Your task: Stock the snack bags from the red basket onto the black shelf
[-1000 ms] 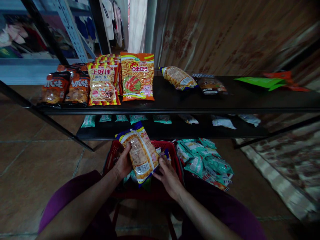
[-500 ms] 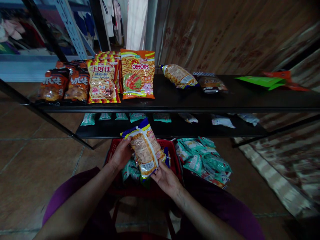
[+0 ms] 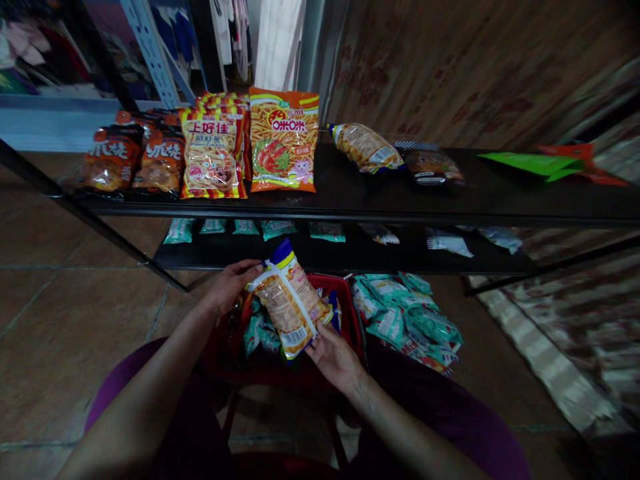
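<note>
Over a red basket (image 3: 345, 290), a snack bag (image 3: 287, 307) with yellow and blue ends is tilted, its barcode side up. A white strip runs across it. My right hand (image 3: 334, 357) grips the bag's lower right edge, thumb on top. My left hand (image 3: 234, 285) is closed at the bag's upper left corner, its fingertips pinching there at the end of the strip. Beneath the bag, green packets (image 3: 261, 333) and more snack bags lie in the basket, partly hidden.
A black shelf (image 3: 360, 207) holds upright orange-black packets (image 3: 111, 160), a prawn cracker bag (image 3: 213, 157), an orange snack bag (image 3: 284, 143) and flat-lying packs. Small packets line the lower shelf (image 3: 320, 257). Several green packets (image 3: 405, 320) are piled right of the basket.
My left hand has moved up and left along the bag to its corner, and the white strip there now stretches toward my fingers. My right hand keeps its grip.
</note>
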### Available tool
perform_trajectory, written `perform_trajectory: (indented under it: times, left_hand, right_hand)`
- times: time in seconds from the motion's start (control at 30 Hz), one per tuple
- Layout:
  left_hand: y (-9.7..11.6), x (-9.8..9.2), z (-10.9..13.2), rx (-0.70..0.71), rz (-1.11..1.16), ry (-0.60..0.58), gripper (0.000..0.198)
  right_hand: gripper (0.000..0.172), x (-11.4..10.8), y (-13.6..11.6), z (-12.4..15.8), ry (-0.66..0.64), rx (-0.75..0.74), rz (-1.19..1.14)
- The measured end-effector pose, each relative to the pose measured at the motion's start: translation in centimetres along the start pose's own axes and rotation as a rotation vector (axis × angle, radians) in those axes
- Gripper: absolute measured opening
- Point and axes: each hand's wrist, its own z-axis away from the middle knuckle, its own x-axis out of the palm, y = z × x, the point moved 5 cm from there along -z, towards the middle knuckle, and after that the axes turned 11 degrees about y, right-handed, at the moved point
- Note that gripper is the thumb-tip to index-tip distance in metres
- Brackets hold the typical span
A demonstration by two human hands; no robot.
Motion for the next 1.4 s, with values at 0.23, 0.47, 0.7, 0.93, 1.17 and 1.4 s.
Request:
perform_trajectory:
  times: [0.23, 0.47, 0.7, 0.93, 1.17, 1.4]
  left_hand:
    - [-1.0, 0.2, -0.1, 0.0, -0.072, 0.008, 0.04]
    - [-1.7, 0.9, -0.3, 0.055, -0.054, 0.106, 0.041]
    - [-1.3, 1.2, -0.3, 0.047, -0.062, 0.142, 0.04]
    - [-1.4, 1.0, -0.2, 0.024, -0.074, 0.098, 0.041]
    - [-1.4, 0.9, -0.5, 0.043, -0.155, -0.017, 0.038]
    - [-1.4, 1.0, -0.4, 0.071, -0.32, -0.024, 0.041]
  right_hand:
    - [0.033, 0.2, -0.4, -0.2, 0.003, 0.027, -0.044]
    - [0.029, 0.4, -1.5, -0.4, 0.072, -0.011, -0.057]
    - [0.035, 0.6, -1.6, -0.1, 0.068, -0.016, -0.054]
    - [0.033, 0.5, -2.4, 0.3, 0.072, -0.057, -0.047]
    - [0.033, -0.3, -2.4, 0.0, 0.061, -0.023, -0.026]
    - [0.032, -0.2, -2.6, 0.2, 0.065, -0.062, 0.033]
